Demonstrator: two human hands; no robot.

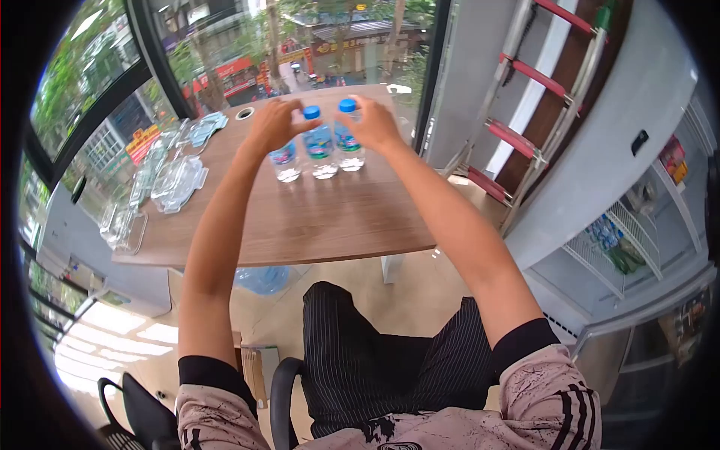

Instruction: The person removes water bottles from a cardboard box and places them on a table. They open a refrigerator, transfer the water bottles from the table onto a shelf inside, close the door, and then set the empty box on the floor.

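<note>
Three clear water bottles with blue caps and labels stand upright in a row on the wooden table (330,217). My left hand (274,126) curls around the neck of the middle bottle (319,144), its thumb lying across just below the cap. That same hand hides the top of the left bottle (286,166). On the other side, my right hand (375,124) has its thumb and fingers about the cap and neck of the right bottle (349,139).
Clear glass containers and lids (176,184) lie along the table's left side, near a round cable hole (244,114). A ladder (525,97) leans at the right, by an open fridge (622,240). A large water jug (262,279) is below the table, and a black chair (142,409) stands lower left.
</note>
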